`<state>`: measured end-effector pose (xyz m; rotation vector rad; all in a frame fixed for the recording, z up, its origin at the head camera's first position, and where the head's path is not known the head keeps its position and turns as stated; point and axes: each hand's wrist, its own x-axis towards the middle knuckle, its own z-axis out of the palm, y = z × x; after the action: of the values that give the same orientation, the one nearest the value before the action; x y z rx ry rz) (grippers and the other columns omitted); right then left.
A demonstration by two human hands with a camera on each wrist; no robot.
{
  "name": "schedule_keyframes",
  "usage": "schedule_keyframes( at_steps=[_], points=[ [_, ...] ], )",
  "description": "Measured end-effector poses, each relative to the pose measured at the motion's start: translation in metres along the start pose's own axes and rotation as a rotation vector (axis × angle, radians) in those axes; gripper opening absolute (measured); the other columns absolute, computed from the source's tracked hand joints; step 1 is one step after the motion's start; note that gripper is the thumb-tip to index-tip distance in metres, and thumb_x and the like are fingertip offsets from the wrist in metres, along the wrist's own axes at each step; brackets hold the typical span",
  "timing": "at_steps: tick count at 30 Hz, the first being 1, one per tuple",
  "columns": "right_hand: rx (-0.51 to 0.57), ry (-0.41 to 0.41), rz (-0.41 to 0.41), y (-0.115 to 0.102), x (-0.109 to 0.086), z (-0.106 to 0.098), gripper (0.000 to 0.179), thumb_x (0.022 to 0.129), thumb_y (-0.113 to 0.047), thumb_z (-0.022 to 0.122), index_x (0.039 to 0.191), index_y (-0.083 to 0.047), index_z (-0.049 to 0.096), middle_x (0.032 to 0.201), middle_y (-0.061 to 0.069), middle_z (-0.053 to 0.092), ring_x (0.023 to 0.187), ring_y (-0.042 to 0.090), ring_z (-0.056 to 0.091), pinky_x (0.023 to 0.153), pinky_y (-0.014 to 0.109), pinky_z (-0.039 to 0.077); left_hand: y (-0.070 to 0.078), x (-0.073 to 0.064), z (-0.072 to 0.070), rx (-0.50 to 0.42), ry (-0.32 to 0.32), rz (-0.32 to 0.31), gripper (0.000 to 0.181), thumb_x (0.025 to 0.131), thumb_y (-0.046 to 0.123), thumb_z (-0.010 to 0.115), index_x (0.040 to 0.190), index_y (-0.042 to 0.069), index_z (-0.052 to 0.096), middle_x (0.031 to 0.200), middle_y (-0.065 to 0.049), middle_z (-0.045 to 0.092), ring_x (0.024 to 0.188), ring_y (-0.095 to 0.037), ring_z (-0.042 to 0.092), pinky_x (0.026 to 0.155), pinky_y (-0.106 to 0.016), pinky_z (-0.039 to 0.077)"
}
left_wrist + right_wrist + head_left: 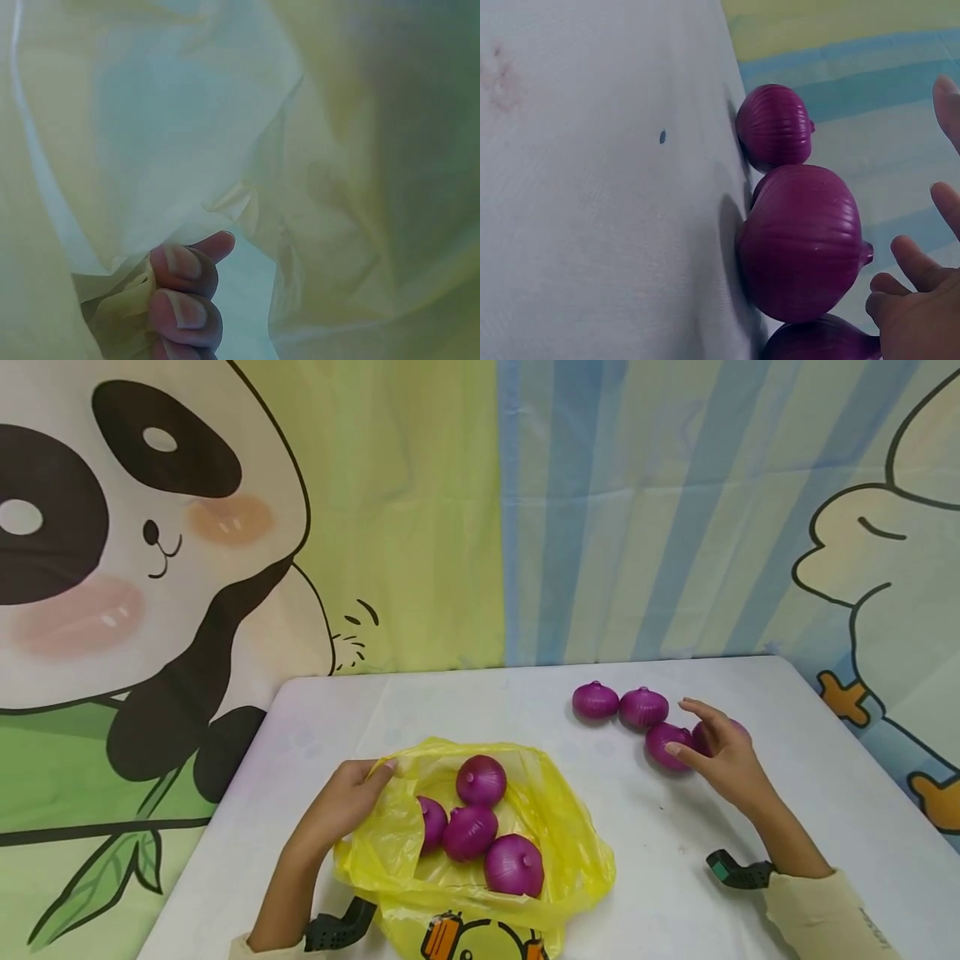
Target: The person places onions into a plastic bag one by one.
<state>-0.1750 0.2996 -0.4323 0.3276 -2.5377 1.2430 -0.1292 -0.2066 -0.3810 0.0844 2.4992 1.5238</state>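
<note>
My left hand [341, 802] grips the left rim of a yellow plastic bag [588, 860], thumb on the inside. In the left wrist view its curled fingers [184, 311] hold a bunched fold of the film. Several purple onions lie in the wide bag mouth, one [482, 780] at the back and a larger one [514, 866] at the front. On the right, my right hand [723, 760] hovers with fingers spread over the two nearest onions of a loose group, one [667, 745] beside its thumb. The right wrist view shows these onions [802, 244] beside the fingers, with nothing held.
Two more onions, one at the left end [596, 702] and one touching it [643, 707], sit farther back on the white table [420, 710]. Behind the table hangs a printed curtain [420, 527] with a panda. Each wrist wears a black camera [738, 870].
</note>
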Motion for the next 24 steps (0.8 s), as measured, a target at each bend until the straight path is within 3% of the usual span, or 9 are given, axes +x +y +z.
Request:
schedule_keyframes(
  at_steps=[2, 4, 5, 8, 10, 12, 17, 24],
  points=[
    [0.024, -0.015, 0.004, 0.002, -0.001, 0.001, 0.066, 0.085, -0.011, 0.077, 0.143, -0.007, 0.045, 0.117, 0.02, 0.05, 0.093, 0.02, 0.039, 0.068, 0.01, 0.037, 0.0, 0.0, 0.0, -0.002, 0.0, -0.002, 0.042, 0.103, 0.038, 0.048, 0.096, 0.001, 0.067, 0.068, -0.009, 0.059, 0.058, -0.022, 0.058, 0.054, -0.036, 0.052],
    [0.046, -0.046, 0.021, 0.003, -0.001, 0.002, 0.068, 0.086, -0.011, 0.076, 0.145, -0.007, 0.042, 0.12, 0.022, 0.048, 0.106, 0.025, 0.046, 0.077, 0.007, 0.039, 0.0, 0.0, 0.0, -0.003, -0.002, -0.004, 0.042, 0.103, 0.038, 0.048, 0.094, 0.001, 0.067, 0.068, -0.009, 0.058, 0.058, -0.022, 0.058, 0.054, -0.036, 0.052],
    [0.051, -0.063, 0.036, 0.003, -0.001, 0.002, 0.069, 0.087, -0.013, 0.076, 0.146, -0.007, 0.041, 0.129, 0.022, 0.047, 0.116, 0.029, 0.046, 0.088, 0.008, 0.039, 0.0, 0.0, 0.0, -0.005, -0.003, -0.004, 0.042, 0.103, 0.038, 0.048, 0.093, 0.001, 0.067, 0.068, -0.009, 0.058, 0.057, -0.022, 0.058, 0.054, -0.036, 0.052],
    [0.049, -0.113, 0.091, 0.004, -0.001, 0.003, 0.074, 0.087, -0.02, 0.076, 0.148, -0.008, 0.036, 0.142, 0.027, 0.039, 0.132, 0.046, 0.035, 0.103, 0.035, 0.037, 0.0, 0.0, 0.0, -0.007, -0.003, -0.002, 0.042, 0.103, 0.038, 0.048, 0.093, 0.001, 0.067, 0.067, -0.009, 0.058, 0.057, -0.022, 0.058, 0.053, -0.036, 0.052],
    [0.026, -0.142, 0.134, 0.004, -0.001, 0.004, 0.077, 0.087, -0.027, 0.076, 0.149, -0.01, 0.034, 0.148, 0.028, 0.032, 0.134, 0.05, 0.029, 0.1, 0.053, 0.035, 0.0, 0.0, 0.0, -0.008, -0.002, -0.003, 0.042, 0.103, 0.038, 0.048, 0.093, 0.001, 0.066, 0.067, -0.009, 0.058, 0.057, -0.023, 0.058, 0.053, -0.036, 0.052],
    [-0.003, -0.17, 0.176, 0.004, -0.001, 0.006, 0.08, 0.086, -0.032, 0.076, 0.15, -0.012, 0.033, 0.148, 0.029, 0.031, 0.132, 0.053, 0.03, 0.094, 0.064, 0.037, 0.0, 0.0, 0.0, -0.008, -0.002, 0.0, 0.043, 0.103, 0.038, 0.048, 0.094, 0.001, 0.067, 0.067, -0.009, 0.058, 0.057, -0.023, 0.058, 0.053, -0.036, 0.052],
    [-0.042, -0.231, 0.224, 0.009, -0.003, 0.012, 0.081, 0.086, -0.04, 0.074, 0.151, -0.016, 0.032, 0.147, 0.03, 0.03, 0.126, 0.056, 0.034, 0.088, 0.066, 0.042, 0.001, 0.0, 0.001, -0.005, -0.008, 0.003, 0.042, 0.103, 0.038, 0.048, 0.095, 0.001, 0.067, 0.067, -0.009, 0.058, 0.057, -0.022, 0.057, 0.054, -0.036, 0.052],
    [-0.033, -0.223, 0.2, 0.012, -0.004, 0.015, 0.075, 0.087, -0.037, 0.074, 0.148, -0.014, 0.037, 0.144, 0.028, 0.036, 0.124, 0.054, 0.038, 0.088, 0.065, 0.043, -0.001, 0.001, 0.001, -0.007, -0.013, 0.001, 0.042, 0.103, 0.037, 0.047, 0.099, 0.0, 0.067, 0.069, -0.009, 0.059, 0.059, -0.022, 0.058, 0.055, -0.036, 0.053]
  ],
)
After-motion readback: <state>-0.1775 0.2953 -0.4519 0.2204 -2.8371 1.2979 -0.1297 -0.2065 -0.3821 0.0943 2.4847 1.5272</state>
